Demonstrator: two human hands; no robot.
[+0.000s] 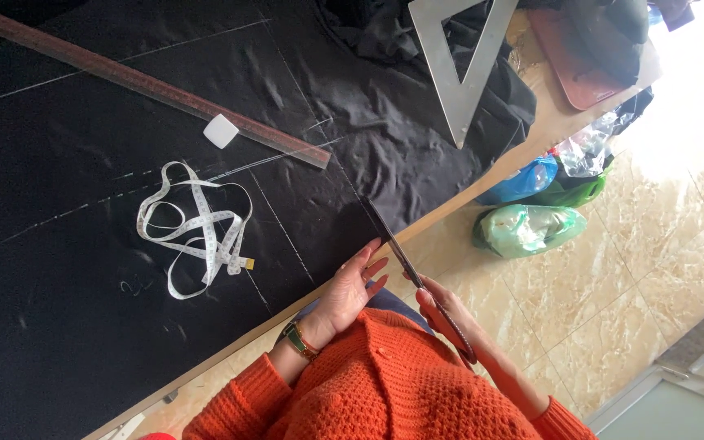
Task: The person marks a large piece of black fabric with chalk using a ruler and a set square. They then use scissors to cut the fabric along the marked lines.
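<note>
Right hand (450,314) grip closed on scissors (405,261), blades at black fabric (124,269) edge, left hand (350,293) open

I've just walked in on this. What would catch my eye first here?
Probably the black cloth spread over the table, marked with chalk lines, with a white tape measure coiled on it beside a long ruler. At the table's edge the right hand holds scissors whose blades reach into the cloth, and the left hand lies flat next to them. A metal triangle lies at the far end.
</note>
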